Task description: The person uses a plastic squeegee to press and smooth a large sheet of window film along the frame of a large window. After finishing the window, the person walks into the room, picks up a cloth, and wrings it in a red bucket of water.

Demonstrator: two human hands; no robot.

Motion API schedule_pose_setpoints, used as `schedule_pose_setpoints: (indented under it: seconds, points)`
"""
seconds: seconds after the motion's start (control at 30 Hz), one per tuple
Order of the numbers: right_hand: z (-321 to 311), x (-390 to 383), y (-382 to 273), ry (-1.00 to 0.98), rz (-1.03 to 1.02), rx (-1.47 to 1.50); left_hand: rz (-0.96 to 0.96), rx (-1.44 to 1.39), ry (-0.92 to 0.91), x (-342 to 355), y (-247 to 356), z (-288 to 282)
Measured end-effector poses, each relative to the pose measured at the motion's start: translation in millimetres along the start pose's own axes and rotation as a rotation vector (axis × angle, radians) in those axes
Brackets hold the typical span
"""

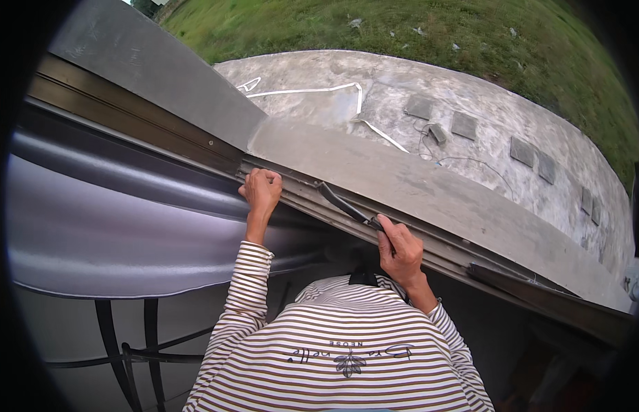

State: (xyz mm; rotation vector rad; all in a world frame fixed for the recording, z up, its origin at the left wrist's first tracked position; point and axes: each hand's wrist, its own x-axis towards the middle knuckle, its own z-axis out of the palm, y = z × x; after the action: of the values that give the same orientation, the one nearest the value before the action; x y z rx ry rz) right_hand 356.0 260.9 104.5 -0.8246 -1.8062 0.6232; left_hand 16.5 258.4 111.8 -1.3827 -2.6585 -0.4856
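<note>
A metal window track runs slantwise along the inside of a grey stone sill. My left hand is closed in a fist at the track, beside the end of a brown window frame. Whatever its fingers may hold is hidden. Farther right, my right hand grips the near end of a slim, black, curved tool between thumb and fingers. The tool's far end points left and rests at the track. Its exact kind cannot be made out.
Glossy purple-grey cloth hangs on the left, above dark metal legs. Another dark frame piece lies along the track at right. Outside, a concrete ground carries square grey slabs, a white strip and thin wire.
</note>
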Motion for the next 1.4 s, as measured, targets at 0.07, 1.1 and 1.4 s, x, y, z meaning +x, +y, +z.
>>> schedule_pose_setpoints:
  seconds: [0.07,1.1,1.4]
  points:
    - [-1,1,-1,0.001,0.005,-0.011,-0.034,-0.023,-0.049,11,7,-15]
    - [5,-2,-3,0.035,0.040,-0.098,-0.024,0.133,-0.423,32,17,-40]
    - [7,-1,-1,0.065,0.014,-0.100,0.032,0.245,-0.484,46,25,-32]
